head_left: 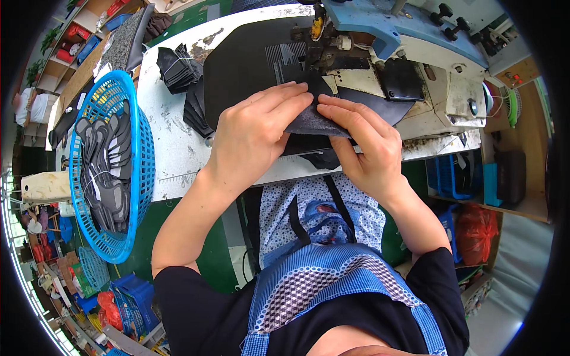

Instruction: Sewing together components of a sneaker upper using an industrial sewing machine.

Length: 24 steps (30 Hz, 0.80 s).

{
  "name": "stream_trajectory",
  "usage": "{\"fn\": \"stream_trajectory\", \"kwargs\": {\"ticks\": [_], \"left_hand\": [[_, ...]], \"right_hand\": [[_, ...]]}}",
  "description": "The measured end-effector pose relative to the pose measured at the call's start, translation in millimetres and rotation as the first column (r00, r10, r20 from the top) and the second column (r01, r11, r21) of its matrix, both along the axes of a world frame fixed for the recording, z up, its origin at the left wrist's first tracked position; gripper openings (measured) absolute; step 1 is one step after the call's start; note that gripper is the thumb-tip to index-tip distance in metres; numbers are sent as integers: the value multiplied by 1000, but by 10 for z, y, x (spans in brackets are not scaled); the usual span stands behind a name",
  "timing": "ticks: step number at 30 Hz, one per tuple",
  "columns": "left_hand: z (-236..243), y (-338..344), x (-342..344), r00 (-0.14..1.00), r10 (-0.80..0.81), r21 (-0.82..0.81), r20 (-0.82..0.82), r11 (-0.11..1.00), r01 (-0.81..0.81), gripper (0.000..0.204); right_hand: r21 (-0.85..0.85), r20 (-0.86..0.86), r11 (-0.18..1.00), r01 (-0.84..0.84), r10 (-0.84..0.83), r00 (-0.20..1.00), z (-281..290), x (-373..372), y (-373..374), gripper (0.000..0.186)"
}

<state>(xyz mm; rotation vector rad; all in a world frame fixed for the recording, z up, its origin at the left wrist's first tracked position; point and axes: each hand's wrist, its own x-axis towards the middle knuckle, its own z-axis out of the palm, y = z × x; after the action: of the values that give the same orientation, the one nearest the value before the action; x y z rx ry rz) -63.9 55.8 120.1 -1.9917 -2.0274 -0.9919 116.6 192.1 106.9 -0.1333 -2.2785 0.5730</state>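
Observation:
Both hands hold a dark grey, felt-like piece (312, 123) below the sewing machine's needle area (320, 62). My left hand (255, 127) presses its fingers over the piece's left part, thumb underneath. My right hand (362, 139) pinches its right part, fingers on top and thumb under the lower edge. Under them lies a black plate or mat (234, 65) on the white table (169, 166). Bundles of black cut pieces (178, 74) lie left of it, one tied. A black phone (399, 80) rests on the machine bed at the right.
A blue plastic basket (139, 166) with tied dark cut pieces stands at the table's left end. The machine's light-blue body (409, 29) spans the upper right. Shelves and crates (451, 178) sit below right. Another person (27, 107) appears at far left.

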Motion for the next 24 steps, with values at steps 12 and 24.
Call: {"fn": "stream_trajectory", "kwargs": {"ticks": [12,24], "left_hand": [[128,22,-218,976,-110,-85,-186,992,96,60],[150,84,-439,930,-220,-119,-293,974,193,60]], "right_hand": [[189,-13,982,24,-22,1000,-9,-43,-85,46],[236,11,969,71,-76,997,30,-126,-119,36]]}}
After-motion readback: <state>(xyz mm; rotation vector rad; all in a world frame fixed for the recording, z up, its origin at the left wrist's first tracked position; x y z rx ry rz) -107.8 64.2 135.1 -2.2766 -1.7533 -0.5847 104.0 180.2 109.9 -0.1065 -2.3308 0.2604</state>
